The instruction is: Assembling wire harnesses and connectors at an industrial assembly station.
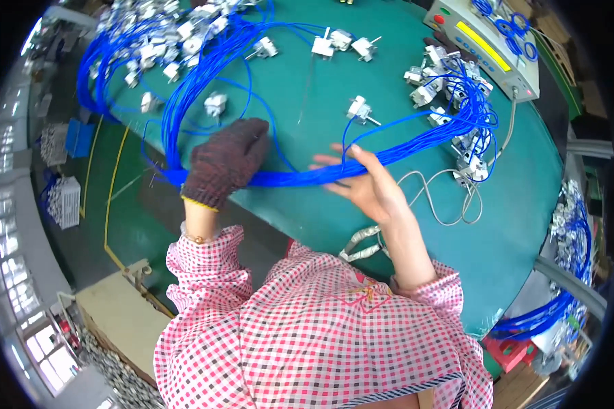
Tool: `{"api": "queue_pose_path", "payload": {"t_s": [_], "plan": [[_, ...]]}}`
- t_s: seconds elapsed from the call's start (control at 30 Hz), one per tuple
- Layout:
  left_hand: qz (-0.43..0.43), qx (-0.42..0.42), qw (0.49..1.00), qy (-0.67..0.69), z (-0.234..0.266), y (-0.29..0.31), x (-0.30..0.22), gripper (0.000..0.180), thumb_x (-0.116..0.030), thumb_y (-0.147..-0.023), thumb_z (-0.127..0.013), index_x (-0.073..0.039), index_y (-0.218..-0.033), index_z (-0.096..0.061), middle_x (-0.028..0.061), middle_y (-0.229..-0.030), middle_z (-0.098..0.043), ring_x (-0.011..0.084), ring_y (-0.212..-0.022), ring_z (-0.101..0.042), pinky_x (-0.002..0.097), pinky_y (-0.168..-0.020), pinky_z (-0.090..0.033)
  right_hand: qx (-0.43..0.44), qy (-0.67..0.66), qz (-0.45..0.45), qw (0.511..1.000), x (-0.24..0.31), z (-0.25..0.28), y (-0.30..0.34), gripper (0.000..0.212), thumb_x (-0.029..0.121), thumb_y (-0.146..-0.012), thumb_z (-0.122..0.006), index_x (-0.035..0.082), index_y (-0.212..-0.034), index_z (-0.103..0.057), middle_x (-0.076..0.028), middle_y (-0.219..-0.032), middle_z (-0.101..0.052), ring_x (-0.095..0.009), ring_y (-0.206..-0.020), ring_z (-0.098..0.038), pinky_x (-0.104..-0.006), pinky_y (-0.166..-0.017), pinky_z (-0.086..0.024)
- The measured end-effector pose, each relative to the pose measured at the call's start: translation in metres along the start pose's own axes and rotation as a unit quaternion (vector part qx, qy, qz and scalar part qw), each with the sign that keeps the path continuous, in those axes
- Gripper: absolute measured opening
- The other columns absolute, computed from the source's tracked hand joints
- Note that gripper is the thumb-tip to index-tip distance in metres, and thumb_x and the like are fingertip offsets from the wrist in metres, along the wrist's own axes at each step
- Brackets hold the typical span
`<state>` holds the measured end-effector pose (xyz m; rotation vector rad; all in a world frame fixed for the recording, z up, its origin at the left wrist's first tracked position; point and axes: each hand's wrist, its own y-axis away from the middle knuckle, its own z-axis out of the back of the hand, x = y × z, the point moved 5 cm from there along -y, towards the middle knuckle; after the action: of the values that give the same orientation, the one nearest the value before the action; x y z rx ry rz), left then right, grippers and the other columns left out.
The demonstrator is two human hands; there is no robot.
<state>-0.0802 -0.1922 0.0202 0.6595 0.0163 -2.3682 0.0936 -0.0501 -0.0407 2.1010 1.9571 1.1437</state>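
A blue wire bundle curves from the near edge of the bench to white connectors near its far right corner. The gloved left hand covers it, its grip hidden, so I cannot tell whether it pinches; the bare right hand has its grip spread at the bundle.

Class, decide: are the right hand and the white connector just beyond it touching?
Apart: the head view shows green tabletop between the right hand and the white connector.

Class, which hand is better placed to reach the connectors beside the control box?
Probably the right hand: it is nearer the connectors and looks open; the gloved left hand is farther.
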Motion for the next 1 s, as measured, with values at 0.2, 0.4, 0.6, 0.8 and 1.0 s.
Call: {"api": "queue_pose_path", "payload": {"t_s": [0.2, 0.4, 0.6, 0.8, 1.0], "plan": [[-0.062, 0.017, 0.995, -0.074, -0.039, 0.057, -0.024, 0.044, -0.021, -0.086, -0.052, -0.013, -0.128, -0.047, 0.0172, -0.110, -0.059, 0.0351, -0.100, -0.058, 0.0424, -0.082, -0.047, 0.182, -0.061, 0.101, 0.976, 0.016, -0.009, 0.018, 0.046, 0.031, -0.083, -0.058, -0.005, -0.112, -0.051, 0.001, -0.065, -0.039, -0.014, -0.066, -0.042, -0.0396, -0.089, -0.037], [-0.043, 0.062, 0.997, 0.009, -0.068, 0.101, -0.082, 0.043, -0.024, -0.087, -0.055, -0.009, -0.126, -0.047, 0.0189, -0.108, -0.061, 0.0379, -0.092, -0.061, 0.0436, -0.077, -0.050, 0.241, -0.265, 0.244, 0.901, 0.080, 0.028, 0.064, 0.031, 0.018, -0.088, -0.056, -0.003, -0.109, -0.046, -0.001, -0.079, -0.042, -0.008, -0.060, -0.039, -0.0264, -0.072, -0.037], [-0.057, -0.272, 0.951, -0.135, -0.027, 0.049, -0.049, 0.043, -0.028, -0.085, -0.057, -0.015, -0.126, -0.050, 0.0177, -0.117, -0.055, 0.0349, -0.105, -0.055, 0.0422, -0.086, -0.046, 0.188, -0.107, 0.356, 0.909, 0.079, 0.052, 0.087, 0.028, 0.013, -0.096, -0.041, -0.005, -0.116, -0.048, 0.004, -0.062, -0.031, -0.004, -0.045, -0.026, -0.0224, -0.046, -0.028], [-0.029, -0.290, 0.895, -0.338, -0.022, -0.004, 0.055, 0.047, -0.040, -0.084, -0.051, -0.033, -0.130, -0.045, 0.0081, -0.140, -0.035, 0.0323, -0.133, -0.023, 0.0481, -0.108, -0.016, 0.127, -0.059, 0.361, 0.922, 0.080, 0.064, 0.122, 0.033, 0.013, -0.098, -0.034, -0.006, -0.122, -0.046, 0.004, -0.061, -0.029, -0.004, -0.043, -0.023, -0.0209, -0.041, -0.024], [-0.026, -0.229, 0.901, -0.368, 0.022, -0.017, 0.082, 0.044, -0.039, -0.083, -0.054, -0.032, -0.127, -0.050, 0.0045, -0.138, -0.039, 0.0317, -0.133, -0.025, 0.0480, -0.108, -0.020, 0.148, -0.072, 0.357, 0.919, 0.089, 0.077, 0.131, 0.033, 0.013, -0.099, -0.033, -0.007, -0.124, -0.040, 0.003, -0.063, -0.031, -0.004, -0.043, -0.023, -0.0207, -0.040, -0.025]]}}
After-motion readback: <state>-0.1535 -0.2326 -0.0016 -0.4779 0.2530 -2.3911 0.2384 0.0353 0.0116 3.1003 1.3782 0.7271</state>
